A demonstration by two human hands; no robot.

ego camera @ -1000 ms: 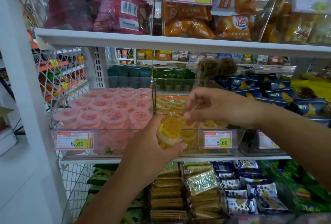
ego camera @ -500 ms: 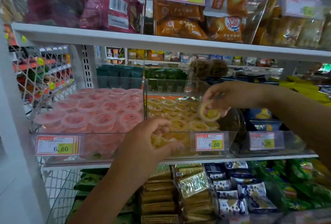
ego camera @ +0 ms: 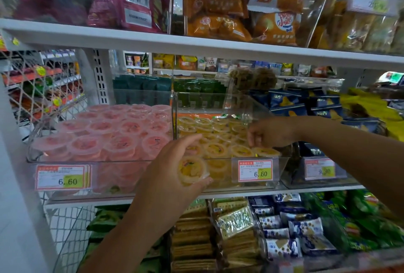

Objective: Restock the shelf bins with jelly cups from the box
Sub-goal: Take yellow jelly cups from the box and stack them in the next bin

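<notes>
Two hands are working at one bin. The left hand (ego camera: 172,172) is gripping a yellow jelly cup (ego camera: 192,172), fingers curled round its rim, and holding it just in front of the bin's front wall. The right hand (ego camera: 270,132) is reaching into the clear bin (ego camera: 218,104) from the right, fingers pointing down at the front-row cups (ego camera: 220,150); whether it is pinching one cannot be told. The bin's walls are rising well above the yellow layer, so the restocking is looking well along but unfinished. The pink cups (ego camera: 113,132) alongside are already heaping their own bin. All the cups are appearing round, shallow and glossy, in thin plastic sealed with film. The box is not showing.
</notes>
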